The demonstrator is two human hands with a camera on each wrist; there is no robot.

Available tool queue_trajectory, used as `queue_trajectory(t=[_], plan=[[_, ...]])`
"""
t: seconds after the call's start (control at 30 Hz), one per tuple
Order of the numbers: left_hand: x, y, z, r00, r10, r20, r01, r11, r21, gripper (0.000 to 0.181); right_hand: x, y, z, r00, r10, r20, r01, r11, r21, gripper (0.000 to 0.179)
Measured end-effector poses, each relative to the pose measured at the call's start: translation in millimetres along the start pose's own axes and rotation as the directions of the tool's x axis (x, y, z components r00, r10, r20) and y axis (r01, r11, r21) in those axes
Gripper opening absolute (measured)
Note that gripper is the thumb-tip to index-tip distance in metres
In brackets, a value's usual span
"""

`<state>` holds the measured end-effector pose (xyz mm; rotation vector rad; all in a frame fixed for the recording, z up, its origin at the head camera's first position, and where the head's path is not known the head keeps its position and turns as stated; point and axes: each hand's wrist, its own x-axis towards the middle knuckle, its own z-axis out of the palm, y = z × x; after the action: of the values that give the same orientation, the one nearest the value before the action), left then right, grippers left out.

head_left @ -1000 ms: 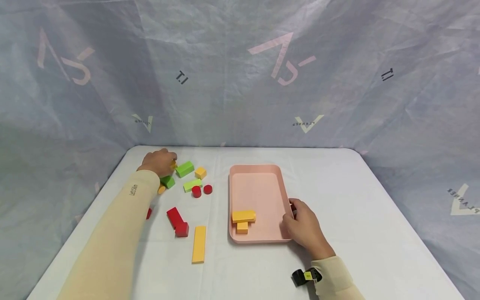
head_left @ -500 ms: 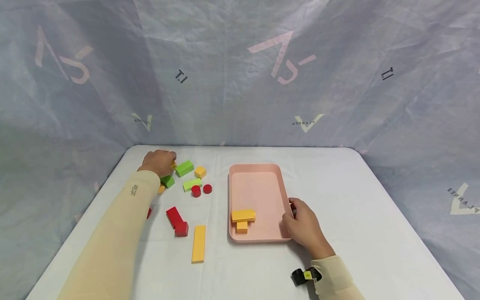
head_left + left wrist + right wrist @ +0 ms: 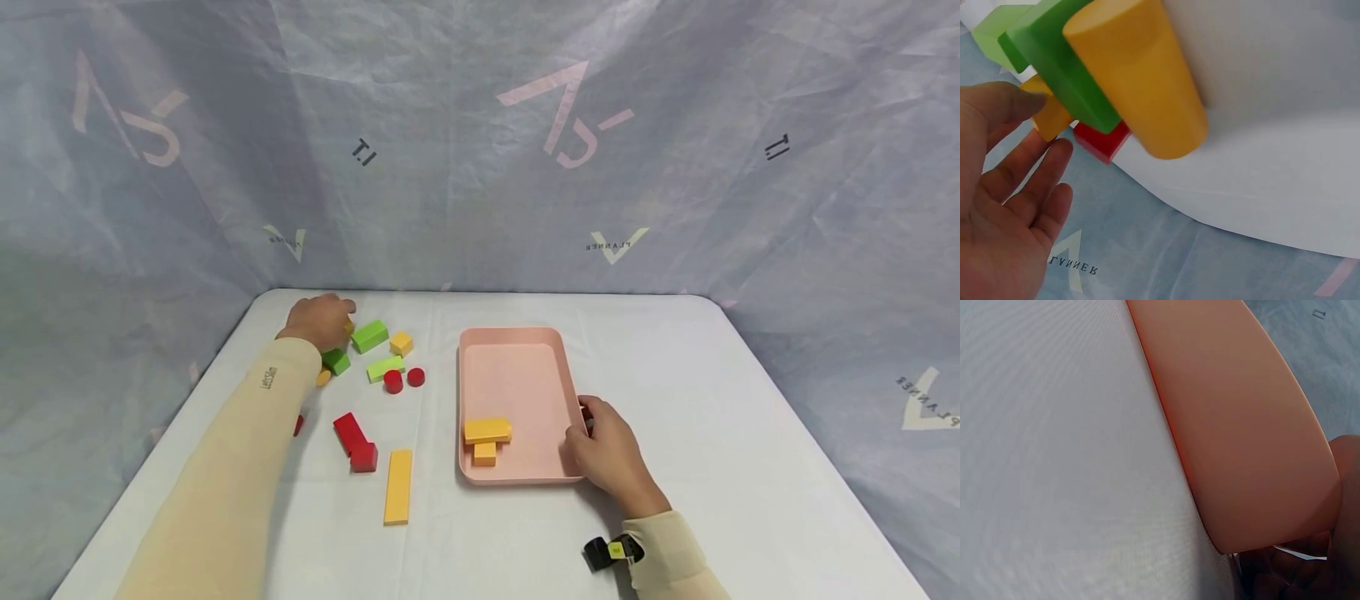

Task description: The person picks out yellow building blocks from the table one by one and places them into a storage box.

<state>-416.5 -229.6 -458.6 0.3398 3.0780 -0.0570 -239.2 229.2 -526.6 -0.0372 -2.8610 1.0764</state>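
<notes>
At the far left of the table, my left hand point(image 3: 317, 321) pinches a small yellow block point(image 3: 1054, 117) between thumb and fingertips. Beside that block, the left wrist view shows a green block point(image 3: 1063, 69), a yellow cylinder point(image 3: 1141, 81), and part of a red block point(image 3: 1102, 140). My right hand point(image 3: 611, 454) grips the near right side of a pink tray point(image 3: 517, 375), thumb over the rim and fingers outside. Inside the tray, a longer yellow block point(image 3: 487, 431) lies by a small yellow block point(image 3: 484, 454). The pinched block is mostly hidden in the head view.
A light green block point(image 3: 370, 336), a yellow cube point(image 3: 401, 344) and two red discs point(image 3: 416, 377) lie right of my left hand. Nearer are a red block point(image 3: 349, 433), a red cube point(image 3: 363, 457) and a flat yellow plank point(image 3: 398, 487). A fabric backdrop point(image 3: 480, 167) surrounds the table.
My left hand has shifted very slightly, its upper finger rising a little above the yellow block. The right hand and tray have stayed in place.
</notes>
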Motion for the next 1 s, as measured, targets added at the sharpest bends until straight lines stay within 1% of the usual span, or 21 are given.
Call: queue_trajectory(t=[0.1,0.13,0.23,0.33,0.5,0.6,0.7,0.87,1.0], plan=[[-3.1,0.7,-4.3,1.000,-0.015,-0.009,0.014,1.000,-0.024,0.049,-0.1,0.1,0.5,1.000,-0.002,0.001,0.002,1.000,0.000,0.051],[-3.8,0.9,-4.7,1.000,-0.013,-0.017,0.013,0.999,-0.029,0.046,-0.2,0.3,0.7,1.000,-0.003,0.000,0.003,1.000,0.000,0.051],[-3.2,1.0,-2.8,0.998,-0.007,-0.057,0.005,0.999,-0.035,0.036,-1.0,1.1,0.7,1.000,-0.003,-0.001,0.003,1.000,-0.001,0.050],[-2.2,1.4,-1.3,0.996,0.005,-0.092,-0.009,0.999,-0.039,0.031,-1.5,1.3,0.2,1.000,-0.006,0.000,0.006,1.000,0.001,0.050],[-3.2,4.6,-7.0,0.993,0.004,-0.116,-0.008,0.999,-0.033,0.029,-0.5,0.4,-0.7,1.000,-0.015,-0.007,0.015,1.000,0.007,0.050],[-4.8,8.6,-11.5,0.992,0.020,-0.126,-0.022,1.000,-0.010,0.026,0.3,0.7,-1.1,1.000,-0.025,-0.014,0.025,1.000,0.005,0.050],[-6.4,12.8,-14.1,0.992,0.028,-0.122,-0.027,1.000,0.007,0.025,0.4,0.7,-1.3,0.999,-0.035,-0.017,0.035,0.999,0.008,0.049],[-6.2,17.7,-13.9,0.993,0.031,-0.114,-0.032,1.000,-0.001,0.029,0.0,0.7,-1.2,0.999,-0.030,-0.015,0.030,1.000,0.010,0.049],[-4.4,22.2,-13.1,0.990,0.037,-0.132,-0.038,0.999,-0.005,0.031,0.2,1.3,-1.7,1.000,-0.019,-0.005,0.019,1.000,0.000,0.049]])
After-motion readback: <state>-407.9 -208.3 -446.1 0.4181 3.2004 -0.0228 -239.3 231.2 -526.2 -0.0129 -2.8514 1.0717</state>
